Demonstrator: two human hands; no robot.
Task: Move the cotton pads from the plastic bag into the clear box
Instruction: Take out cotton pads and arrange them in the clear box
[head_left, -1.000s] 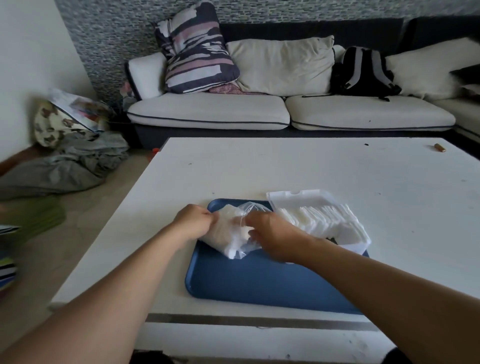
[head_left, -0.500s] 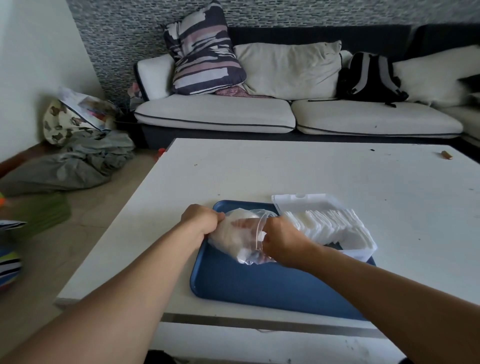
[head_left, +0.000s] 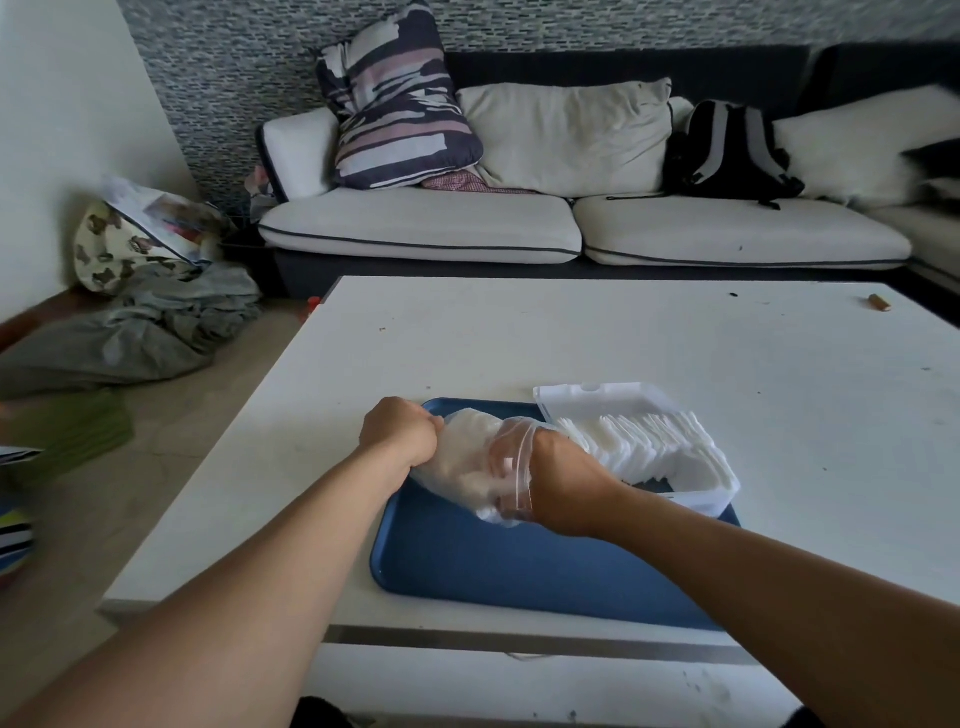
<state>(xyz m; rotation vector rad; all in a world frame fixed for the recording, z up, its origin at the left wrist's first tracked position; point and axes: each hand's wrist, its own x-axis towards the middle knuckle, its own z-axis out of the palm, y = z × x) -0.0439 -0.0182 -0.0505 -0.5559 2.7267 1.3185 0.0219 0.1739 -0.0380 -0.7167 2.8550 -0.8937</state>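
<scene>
A clear plastic bag with white cotton pads inside lies on a blue tray. My left hand grips the bag's left end with curled fingers. My right hand is pushed into the bag's open mouth, so its fingers are blurred behind the plastic among the pads; what they hold is unclear. To the right, on the tray's far right corner, stands the clear box with its lid open, filled by a row of upright white cotton pads.
The tray sits near the front edge of a white table. A small brown object lies at the table's far right. Behind is a sofa with cushions and a black backpack. Clothes lie on the floor at left.
My right hand has gone from the bag's outside into its open mouth, deeper among the pads. My left hand kept its grip on the bag's left end.
</scene>
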